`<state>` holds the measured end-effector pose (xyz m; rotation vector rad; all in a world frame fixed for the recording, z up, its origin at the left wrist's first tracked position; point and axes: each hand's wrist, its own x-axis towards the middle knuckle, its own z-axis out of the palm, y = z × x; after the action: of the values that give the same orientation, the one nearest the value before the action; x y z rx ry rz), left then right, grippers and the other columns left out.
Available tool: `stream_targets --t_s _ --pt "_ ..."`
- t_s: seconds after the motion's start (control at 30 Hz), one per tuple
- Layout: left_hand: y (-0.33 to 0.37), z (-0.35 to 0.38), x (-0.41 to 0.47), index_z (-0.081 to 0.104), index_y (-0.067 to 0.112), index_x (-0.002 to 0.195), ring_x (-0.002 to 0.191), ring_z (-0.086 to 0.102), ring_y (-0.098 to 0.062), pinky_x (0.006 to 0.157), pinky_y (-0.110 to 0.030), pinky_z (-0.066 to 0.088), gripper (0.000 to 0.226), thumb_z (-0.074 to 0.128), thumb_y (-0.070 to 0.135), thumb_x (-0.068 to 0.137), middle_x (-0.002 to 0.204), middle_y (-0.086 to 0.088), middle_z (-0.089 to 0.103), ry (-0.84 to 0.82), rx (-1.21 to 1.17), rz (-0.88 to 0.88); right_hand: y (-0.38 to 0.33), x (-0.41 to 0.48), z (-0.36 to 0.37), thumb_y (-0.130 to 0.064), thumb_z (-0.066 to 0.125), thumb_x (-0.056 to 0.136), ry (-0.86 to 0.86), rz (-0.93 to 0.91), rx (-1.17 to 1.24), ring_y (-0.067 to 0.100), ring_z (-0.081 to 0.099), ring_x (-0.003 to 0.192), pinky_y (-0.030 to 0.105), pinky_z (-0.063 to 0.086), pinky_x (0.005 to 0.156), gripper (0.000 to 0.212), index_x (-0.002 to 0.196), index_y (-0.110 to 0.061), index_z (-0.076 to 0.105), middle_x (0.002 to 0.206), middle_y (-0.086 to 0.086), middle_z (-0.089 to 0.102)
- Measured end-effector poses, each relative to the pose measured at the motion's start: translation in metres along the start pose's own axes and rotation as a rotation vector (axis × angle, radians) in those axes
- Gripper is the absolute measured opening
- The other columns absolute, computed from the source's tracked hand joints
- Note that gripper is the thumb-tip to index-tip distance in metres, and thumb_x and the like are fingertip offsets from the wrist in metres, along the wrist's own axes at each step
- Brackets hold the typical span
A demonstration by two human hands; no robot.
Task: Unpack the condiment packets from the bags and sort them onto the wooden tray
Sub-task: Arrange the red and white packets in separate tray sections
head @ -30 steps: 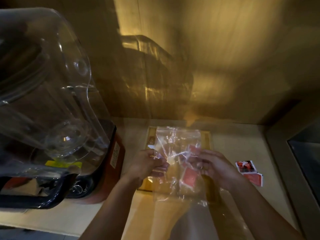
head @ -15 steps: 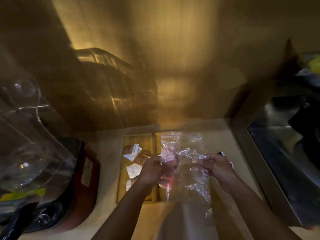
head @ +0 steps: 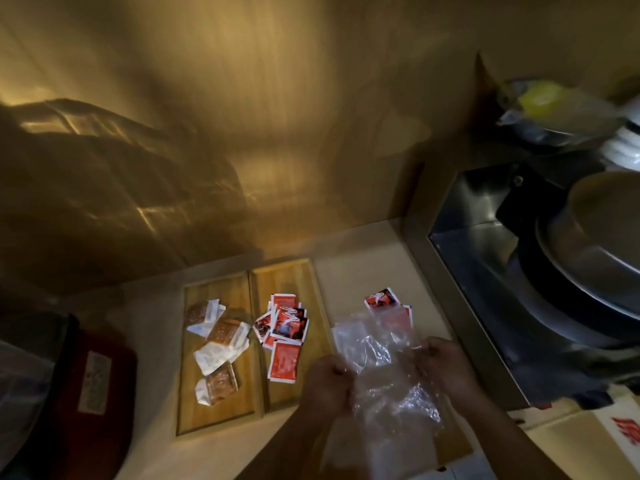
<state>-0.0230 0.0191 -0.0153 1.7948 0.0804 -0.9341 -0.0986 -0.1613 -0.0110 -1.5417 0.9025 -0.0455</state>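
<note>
A two-section wooden tray (head: 255, 393) lies on the counter. Its left section holds several white-and-brown packets (head: 219, 344). Its right section holds several red packets (head: 284, 334). To the right of the tray I hold a clear plastic bag (head: 377, 368) over the counter, my left hand (head: 329, 382) gripping its left edge and my right hand (head: 443, 367) its right edge. The bag looks empty. Two red packets (head: 382, 299) lie on the counter just beyond the bag, partly under it.
A red blender base (head: 93, 386) stands at the left. A steel sink (head: 485, 258) with stacked pans (head: 595, 258) fills the right side. A bowl with something yellow (head: 543, 102) sits at the far right. The wall rises close behind the tray.
The view has swung right, away from the blender jar. Both hands with the bag have moved right, off the tray. A red packet seen in the bag earlier is no longer in it.
</note>
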Motion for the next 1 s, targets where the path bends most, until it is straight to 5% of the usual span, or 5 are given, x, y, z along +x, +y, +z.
stream_targets --t_s 0.2,0.4,0.57,0.73,1.0 --pt "-0.018 0.014 0.007 0.061 0.016 0.044 0.043 0.058 -0.028 0.05 -0.037 0.051 0.034 0.044 0.01 0.073 0.051 -0.017 0.061 0.028 0.372 0.057 0.033 0.014 -0.007 0.006 0.062 0.076 -0.001 0.069 -0.171 0.026 0.057 0.061 0.041 0.045 0.063 0.033 0.05 -0.015 0.065 0.055 0.009 0.065" --pt "-0.002 0.017 -0.001 0.07 0.009 0.095 0.095 0.068 -0.026 0.079 -0.034 0.053 0.033 0.047 0.032 0.087 0.099 -0.012 0.073 0.104 0.752 0.039 0.032 0.015 -0.007 -0.022 0.056 0.078 0.04 0.07 -0.54 0.023 0.061 0.066 0.035 0.049 0.065 0.021 0.059 -0.014 0.055 0.065 0.005 0.064" --pt "0.011 0.009 0.003 0.065 0.016 0.099 0.094 0.066 -0.021 0.079 -0.031 0.052 0.03 0.044 0.038 0.092 0.102 -0.004 0.07 0.161 0.818 0.088 0.013 0.019 -0.01 -0.032 0.053 0.079 0.1 0.009 -0.622 0.017 0.055 0.061 0.031 0.04 0.056 0.027 0.059 -0.015 0.051 0.061 -0.002 0.056" --pt "0.048 0.009 0.019 0.061 0.011 0.094 0.078 0.06 -0.017 0.068 -0.028 0.045 0.023 0.047 0.03 0.093 0.094 -0.007 0.069 0.269 0.741 0.25 -0.005 0.04 -0.009 -0.019 0.046 0.086 0.154 0.003 -0.588 0.023 0.053 0.071 0.025 0.034 0.06 0.018 0.071 -0.016 0.055 0.083 0.01 0.065" --pt "0.088 0.026 0.081 0.057 0.007 0.093 0.089 0.062 -0.035 0.072 -0.04 0.048 0.015 0.045 0.016 0.089 0.095 -0.015 0.066 0.254 0.823 0.386 -0.019 0.078 0.001 -0.015 0.044 0.089 0.255 -0.017 -0.569 0.032 0.063 0.093 0.035 0.048 0.078 0.02 0.094 -0.004 0.061 0.099 0.019 0.067"
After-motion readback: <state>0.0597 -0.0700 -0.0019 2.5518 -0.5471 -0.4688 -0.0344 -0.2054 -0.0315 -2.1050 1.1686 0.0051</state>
